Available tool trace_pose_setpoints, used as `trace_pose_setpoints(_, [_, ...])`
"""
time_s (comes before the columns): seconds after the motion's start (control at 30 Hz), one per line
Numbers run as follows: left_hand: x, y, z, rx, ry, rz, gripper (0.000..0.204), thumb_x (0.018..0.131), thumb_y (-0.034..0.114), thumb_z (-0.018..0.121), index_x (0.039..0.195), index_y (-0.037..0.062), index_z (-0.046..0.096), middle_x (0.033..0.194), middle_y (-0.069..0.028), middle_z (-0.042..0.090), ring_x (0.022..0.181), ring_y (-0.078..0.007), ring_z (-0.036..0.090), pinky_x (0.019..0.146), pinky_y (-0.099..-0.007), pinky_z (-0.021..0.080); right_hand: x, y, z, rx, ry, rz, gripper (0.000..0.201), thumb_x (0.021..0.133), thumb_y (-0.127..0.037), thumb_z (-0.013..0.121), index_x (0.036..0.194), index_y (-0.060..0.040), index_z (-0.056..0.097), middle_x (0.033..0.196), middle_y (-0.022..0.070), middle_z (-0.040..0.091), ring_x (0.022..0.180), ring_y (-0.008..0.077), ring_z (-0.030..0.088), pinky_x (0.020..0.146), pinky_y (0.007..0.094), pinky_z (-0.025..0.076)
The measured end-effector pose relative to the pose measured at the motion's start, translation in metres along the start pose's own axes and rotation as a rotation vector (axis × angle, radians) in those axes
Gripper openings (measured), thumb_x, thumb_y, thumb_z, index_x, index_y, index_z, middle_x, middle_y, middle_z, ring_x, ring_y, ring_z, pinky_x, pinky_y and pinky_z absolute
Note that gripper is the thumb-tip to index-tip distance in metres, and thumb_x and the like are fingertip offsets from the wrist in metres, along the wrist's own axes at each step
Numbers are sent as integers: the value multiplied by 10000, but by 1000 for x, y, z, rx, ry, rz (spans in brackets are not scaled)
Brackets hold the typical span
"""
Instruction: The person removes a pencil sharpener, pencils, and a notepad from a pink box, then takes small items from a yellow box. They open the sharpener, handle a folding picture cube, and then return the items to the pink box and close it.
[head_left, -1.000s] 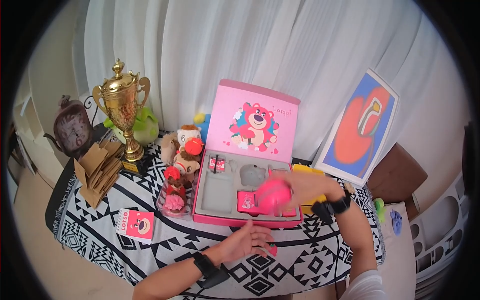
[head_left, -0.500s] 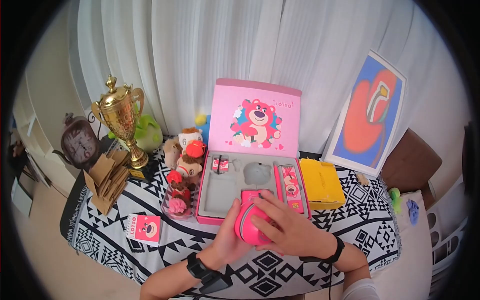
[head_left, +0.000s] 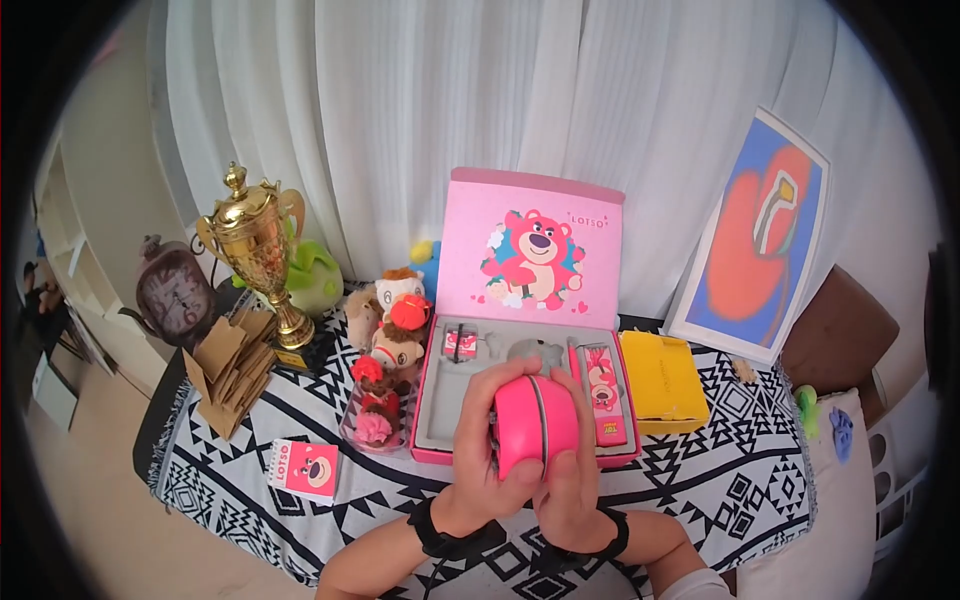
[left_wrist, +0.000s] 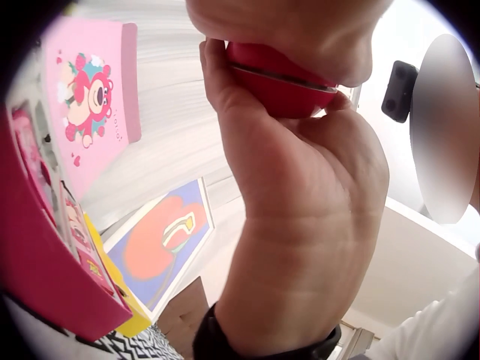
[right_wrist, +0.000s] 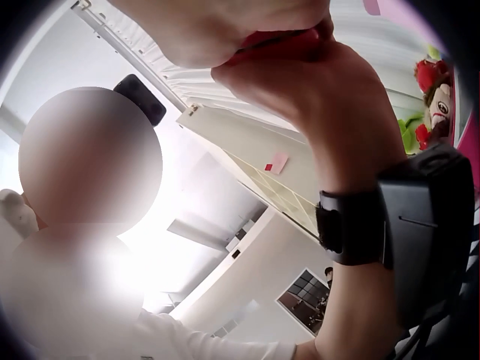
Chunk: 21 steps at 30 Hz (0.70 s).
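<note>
Both hands hold a pink rounded case [head_left: 518, 420] with a grey seam running round its middle, raised in front of the gift box. My left hand [head_left: 474, 460] grips its left side, with the thumb across the near face. From the right, my right hand [head_left: 570, 490] curls round the other half, its thumb close to the seam. In the left wrist view the case [left_wrist: 289, 97] shows between the two palms. Behind stands the open pink box [head_left: 622, 459], its bear-printed lid [head_left: 545, 250] upright and its grey insert [head_left: 436, 415] partly hidden by the hands.
Left of the box are plush toys [head_left: 398, 350], a gold trophy [head_left: 262, 250], folded brown cardboard [head_left: 235, 370] and a small LOTSO notepad [head_left: 305, 470]. To its right lie a yellow box [head_left: 665, 385] and a leaning framed picture [head_left: 755, 240]. A patterned cloth [head_left: 700, 490] covers the table.
The right hand brought the pink case from over the box toward the body, and the left hand joined it. The case has since turned, its seam now near vertical and facing up.
</note>
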<state>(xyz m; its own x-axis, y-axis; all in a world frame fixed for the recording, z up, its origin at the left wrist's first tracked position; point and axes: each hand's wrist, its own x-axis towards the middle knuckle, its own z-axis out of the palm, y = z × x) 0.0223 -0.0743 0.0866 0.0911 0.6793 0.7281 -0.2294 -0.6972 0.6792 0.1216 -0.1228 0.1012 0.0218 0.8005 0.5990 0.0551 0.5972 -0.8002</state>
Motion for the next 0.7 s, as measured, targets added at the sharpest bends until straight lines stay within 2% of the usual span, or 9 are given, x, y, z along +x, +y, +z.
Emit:
trace_pose_setpoints(0.13, [6,-19,-6,217,30,173,813,851,609,563,1317,-35,392,1299,-195,492,1192,-273,497,1016,-393,388,18,9,-15,73,-102,140,635,1010,-363,375,1470,27,177,1433,178,316,1280,233,375,1074,361,295])
trace_pose_setpoints(0.2, [15,-26,-12,58,-63,-48,712,887,476,592,1352,-21,383,1338,-175,455,1214,-274,484,1033,-402,376,33,16,-28,272,-166,441,606,1001,-318,456,1478,-30,219,1386,149,392,1217,199,448,1005,329,390])
trace_pose_setpoints(0.23, [19,-34,-18,56,-61,-50,712,887,476,592,1352,-21,383,1338,-175,455,1214,-274,484,1033,-402,376,42,19,-37,270,-166,443,606,1001,-318,456,1478,-30,219,1386,149,392,1217,199,448,1005,329,390])
trace_pose_setpoints(0.33, [21,-57,-28,117,-148,-235,619,895,236,650,1380,-28,372,1332,-180,435,1221,-291,481,1038,-378,373,63,35,-62,-24,-301,488,701,887,-355,665,1426,-30,355,1294,124,486,1100,210,550,911,323,466])
trace_pose_setpoints(0.37, [21,-62,-29,116,-146,-237,619,895,236,650,1380,-28,372,1332,-180,435,1221,-291,481,1038,-378,373,65,46,-68,-26,-303,491,701,887,-355,665,1426,-30,355,1294,124,486,1100,210,550,911,323,466])
trace_pose_setpoints(0.43, [25,-75,-37,236,58,-360,616,893,269,658,1357,-36,392,1305,-187,443,1168,-270,525,979,-359,430,68,65,-75,-615,-285,280,760,796,-399,738,1383,-28,427,1254,174,504,1079,276,577,890,366,483])
trace_pose_setpoints(0.47, [27,-80,-40,223,131,-367,541,897,298,650,1268,-53,473,1215,-188,499,1063,-252,589,889,-341,484,68,70,-74,-615,-285,280,760,796,-399,738,1383,-28,427,1254,174,504,1079,276,577,890,366,483])
trace_pose_setpoints(0.57, [30,-78,-53,441,-39,-545,427,906,254,643,1189,-47,535,1176,-150,558,1048,-223,597,873,-331,495,68,84,-69,-861,-120,292,798,719,-401,782,1350,-27,468,1212,216,515,1077,351,574,896,404,483])
trace_pose_setpoints(0.7, [27,-83,-52,528,-137,-344,241,862,141,662,1043,-10,611,995,-110,601,922,-205,629,776,-317,534,74,104,-68,-911,-145,295,789,736,-377,767,1371,-35,448,1228,227,504,1099,379,554,918,427,470])
